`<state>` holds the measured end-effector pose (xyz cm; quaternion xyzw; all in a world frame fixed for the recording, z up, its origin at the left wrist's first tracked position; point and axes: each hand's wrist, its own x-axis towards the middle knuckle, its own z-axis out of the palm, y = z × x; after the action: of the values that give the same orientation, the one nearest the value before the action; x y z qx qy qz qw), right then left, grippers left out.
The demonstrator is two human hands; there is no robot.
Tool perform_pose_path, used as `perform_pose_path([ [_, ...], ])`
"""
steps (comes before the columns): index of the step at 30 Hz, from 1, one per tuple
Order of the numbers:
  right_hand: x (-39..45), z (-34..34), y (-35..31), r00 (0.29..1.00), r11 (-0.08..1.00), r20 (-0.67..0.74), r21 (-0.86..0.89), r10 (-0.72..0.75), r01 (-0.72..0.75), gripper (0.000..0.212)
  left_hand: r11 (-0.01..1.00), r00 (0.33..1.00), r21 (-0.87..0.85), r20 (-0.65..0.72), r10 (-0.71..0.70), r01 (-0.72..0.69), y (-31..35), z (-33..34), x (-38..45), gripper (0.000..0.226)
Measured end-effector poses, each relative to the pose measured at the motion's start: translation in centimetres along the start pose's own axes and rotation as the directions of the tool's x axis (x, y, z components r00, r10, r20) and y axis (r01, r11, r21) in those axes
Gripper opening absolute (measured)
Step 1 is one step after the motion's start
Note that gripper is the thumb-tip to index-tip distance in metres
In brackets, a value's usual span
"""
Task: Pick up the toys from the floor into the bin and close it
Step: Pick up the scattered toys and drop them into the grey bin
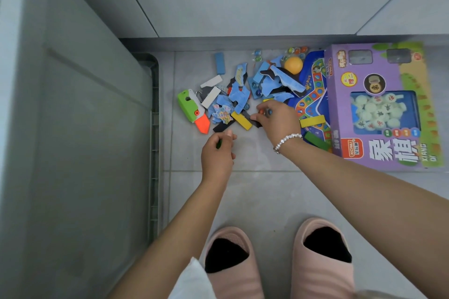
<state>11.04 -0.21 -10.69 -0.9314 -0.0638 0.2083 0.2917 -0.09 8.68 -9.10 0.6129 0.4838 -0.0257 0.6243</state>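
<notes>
We see the toys scattered on the tiled floor (255,192) beside the grey bin (155,128) on the left: blue puzzle pieces (239,94), a yellow block (241,120), a green and orange toy knife (193,110), an orange ball (293,65), a game board (312,94) and a purple chess box (381,109). Our left hand (217,155) curls round a small green piece (219,143). Our right hand (279,120), with a bead bracelet (286,141), pinches small marbles (264,111) over the pile.

One head-worn camera looks steeply down, close over the floor (255,201), feet nearest, wall at the far edge.
</notes>
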Motion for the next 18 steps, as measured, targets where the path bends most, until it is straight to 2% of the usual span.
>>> perform_pose_path([
  [8, 0.0, 0.1, 0.3, 1.000, 1.000, 0.006, 0.020, -0.002, 0.002, 0.034, 1.000, 1.000, -0.017, 0.001, -0.003, 0.003, 0.1, -0.1, -0.2, 0.026],
  [13, -0.6, 0.0, -0.1, 0.993, 0.943, -0.004, 0.315, 0.115, -0.108, 0.033, 0.999, 1.000, -0.030, 0.005, -0.011, 0.011, 0.1, -0.2, -0.2, 0.026],
  [15, -1.2, -0.1, -0.5, 0.982, 0.870, 0.090, 0.455, 0.165, -0.188, 0.037, 1.000, 1.000, -0.028, 0.002, -0.008, 0.008, 0.1, -0.2, -0.2, 0.026],
  [18, -1.8, -0.6, -1.0, 0.914, 0.623, 0.340, 0.672, 0.221, -0.401, 0.039, 1.000, 1.000, -0.019, 0.000, -0.008, 0.008, 0.1, -0.3, -0.1, 0.026],
])
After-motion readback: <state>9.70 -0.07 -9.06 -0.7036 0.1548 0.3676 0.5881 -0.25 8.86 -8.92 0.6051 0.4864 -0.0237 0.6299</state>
